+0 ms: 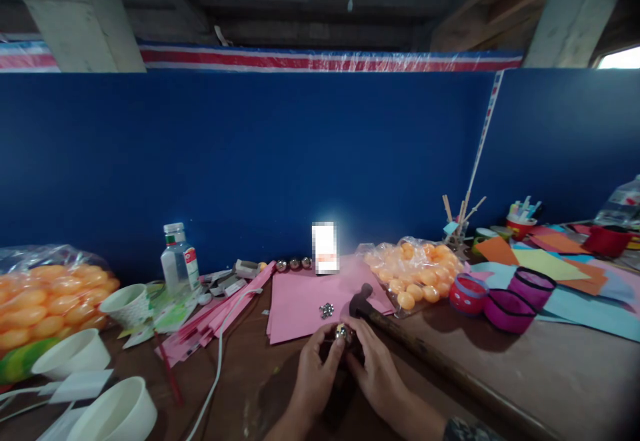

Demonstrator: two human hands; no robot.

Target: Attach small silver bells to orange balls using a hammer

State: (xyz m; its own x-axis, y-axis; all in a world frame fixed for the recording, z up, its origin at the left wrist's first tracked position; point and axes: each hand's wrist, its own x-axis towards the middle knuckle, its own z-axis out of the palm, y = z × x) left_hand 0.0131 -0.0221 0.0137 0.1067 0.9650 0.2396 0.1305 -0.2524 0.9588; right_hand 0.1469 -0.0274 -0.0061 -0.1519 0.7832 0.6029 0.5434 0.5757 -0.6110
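Left hand (317, 368) and right hand (376, 368): fingers of both grasping a shiny metallic ball (342, 332), located just in front of the pink paper stack (295, 301). Small silvery pieces (327, 310) on paper; hammer (425, 346) beside right hand

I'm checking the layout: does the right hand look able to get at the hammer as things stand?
Probably yes: the hammer lies close beside the right hand, nothing visible between them, though that hand is at the shiny ball.
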